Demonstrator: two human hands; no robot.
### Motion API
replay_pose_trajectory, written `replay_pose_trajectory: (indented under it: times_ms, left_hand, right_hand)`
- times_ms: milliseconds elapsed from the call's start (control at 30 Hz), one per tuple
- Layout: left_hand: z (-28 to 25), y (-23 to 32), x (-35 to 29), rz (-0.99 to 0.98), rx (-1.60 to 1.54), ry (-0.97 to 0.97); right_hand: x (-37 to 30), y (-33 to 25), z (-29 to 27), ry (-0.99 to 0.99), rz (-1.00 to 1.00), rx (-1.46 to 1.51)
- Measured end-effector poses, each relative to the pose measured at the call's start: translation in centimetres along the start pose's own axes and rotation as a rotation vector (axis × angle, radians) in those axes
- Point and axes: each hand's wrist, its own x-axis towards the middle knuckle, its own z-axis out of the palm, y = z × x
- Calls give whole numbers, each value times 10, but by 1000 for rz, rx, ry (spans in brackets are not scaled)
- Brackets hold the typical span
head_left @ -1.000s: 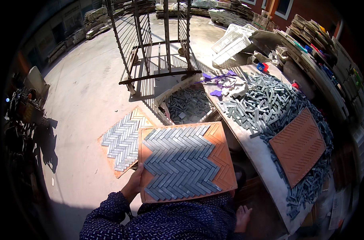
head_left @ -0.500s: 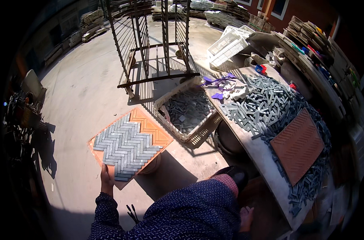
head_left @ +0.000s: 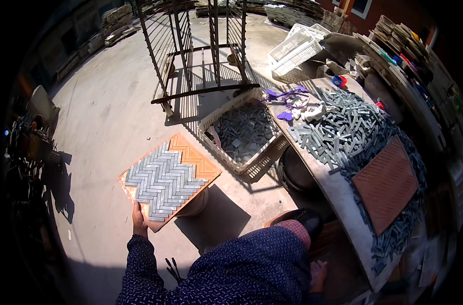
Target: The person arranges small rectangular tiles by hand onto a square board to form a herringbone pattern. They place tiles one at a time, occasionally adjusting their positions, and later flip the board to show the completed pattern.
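Observation:
My left hand (head_left: pixel 139 219) grips the near-left corner of an orange herringbone mould tray (head_left: pixel 203 165). Grey tile strips (head_left: pixel 163 178) lie in most of its slots in a zigzag pattern. Bare orange slots show along the far-right side and a small patch at the near-left corner. Under the tray a rounded support (head_left: pixel 197 203) partly shows. Low beside my lap, my right hand (head_left: pixel 318 273) hangs with its fingers loosely apart, holding nothing I can see. On the table to the right, a second orange mould tray (head_left: pixel 386 184) lies on loose grey strips, its slots unfilled.
A pale table (head_left: pixel 338 198) bears a heap of grey strips (head_left: pixel 343 122), purple-and-white gloves (head_left: pixel 297 105) and a red-and-blue roll (head_left: pixel 339 81). Beside it stands a cream crate (head_left: pixel 236 165) of strips. Beyond are a metal rack (head_left: pixel 206 94) and white crates (head_left: pixel 295 51).
The view has shifted slightly, so the surroundings sit a little to the right. My left hand keeps its hold on the tray's corner; the tile pattern looks the same.

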Motion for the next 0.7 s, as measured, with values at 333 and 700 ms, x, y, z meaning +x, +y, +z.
replay_pose_trajectory:
  times_ms: [333,700]
  left_hand:
    - [-121,2,22,-116,404,304]
    - [-91,14,30,-273,1683,635]
  right_hand:
    - [-11,-13,10,21,46,54]
    - [-2,-13,9,27,60,24]
